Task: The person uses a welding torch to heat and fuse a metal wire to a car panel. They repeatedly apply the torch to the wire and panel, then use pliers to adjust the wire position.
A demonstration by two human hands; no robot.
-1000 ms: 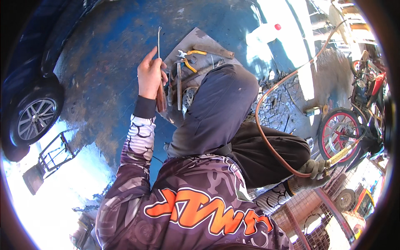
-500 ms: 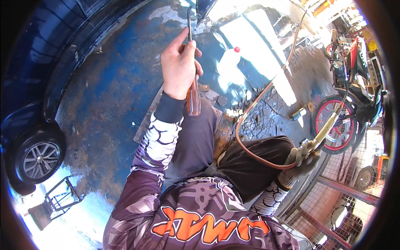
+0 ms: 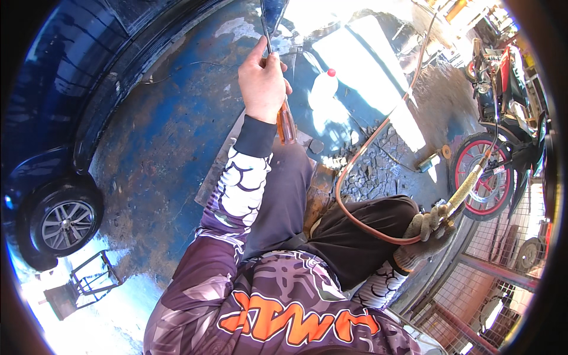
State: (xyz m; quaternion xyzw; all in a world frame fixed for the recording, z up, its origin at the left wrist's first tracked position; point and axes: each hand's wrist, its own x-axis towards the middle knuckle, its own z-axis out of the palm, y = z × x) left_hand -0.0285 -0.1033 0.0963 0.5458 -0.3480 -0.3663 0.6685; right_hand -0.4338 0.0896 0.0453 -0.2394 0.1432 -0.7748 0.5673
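Observation:
My bare left hand (image 3: 262, 89) is closed around a screwdriver-like tool with a clear amber handle (image 3: 286, 127). Its thin dark shaft points away from me and meets or overlaps a dark blue glossy piece (image 3: 273, 16) at the top edge; the contact is unclear. My right hand (image 3: 418, 236), in a grey knitted glove, rests by my right knee and grips a torch-like tool with a yellowish handle (image 3: 466, 188). From that hand a reddish-brown hose (image 3: 342, 177) loops forward and up toward the far right.
A dark blue car with a wheel (image 3: 67, 226) stands at left. A white bottle with a red cap (image 3: 326, 84) is on the stained blue floor. At right stand a red-rimmed motorcycle (image 3: 482, 177) and wire mesh (image 3: 467, 275). A metal frame (image 3: 94, 275) lies lower left.
My left hand has shifted slightly right with the amber-handled tool, its shaft now nearer the blue piece, which shows more at the top. My right hand keeps its grip.

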